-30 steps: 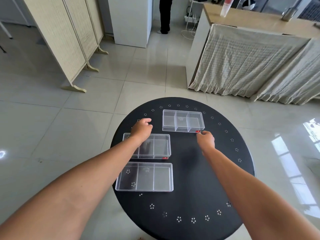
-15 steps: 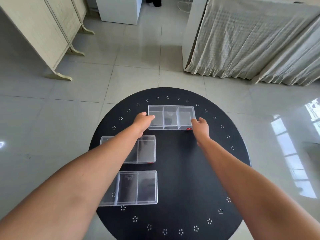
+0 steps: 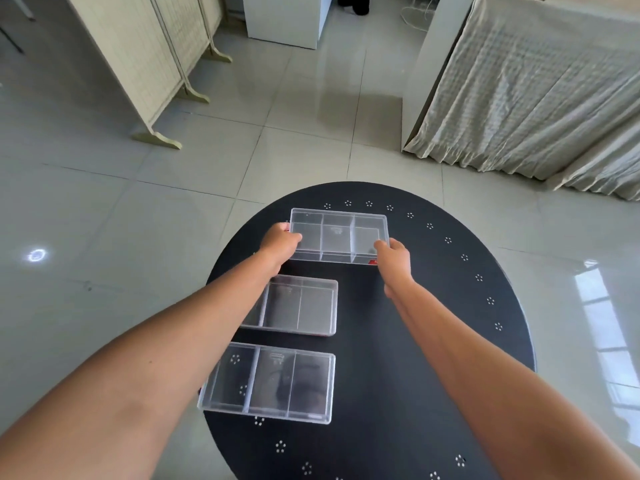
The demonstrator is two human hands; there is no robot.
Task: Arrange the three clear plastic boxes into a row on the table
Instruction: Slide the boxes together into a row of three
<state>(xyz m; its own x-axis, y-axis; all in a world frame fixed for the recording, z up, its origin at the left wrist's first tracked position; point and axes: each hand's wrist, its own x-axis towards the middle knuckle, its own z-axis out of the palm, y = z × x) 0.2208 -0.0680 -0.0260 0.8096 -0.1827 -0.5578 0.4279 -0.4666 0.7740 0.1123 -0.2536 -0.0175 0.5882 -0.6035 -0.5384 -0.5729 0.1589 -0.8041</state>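
From the head camera, the far clear box [image 3: 338,235] is sitting toward the far edge of the round black table [image 3: 433,341], gripped at both short ends. The left hand [image 3: 280,244] is closing its fingers around the box's left end, and the right hand [image 3: 394,258] is pinching its near right corner. The middle clear box [image 3: 298,303] is lying just beneath the left forearm, and the near clear box [image 3: 273,382] is lying nearest the person.

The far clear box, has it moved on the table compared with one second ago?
Yes. The far box has shifted left, judged against the middle box: its right end overhung that box much more before. Both hands hold it.
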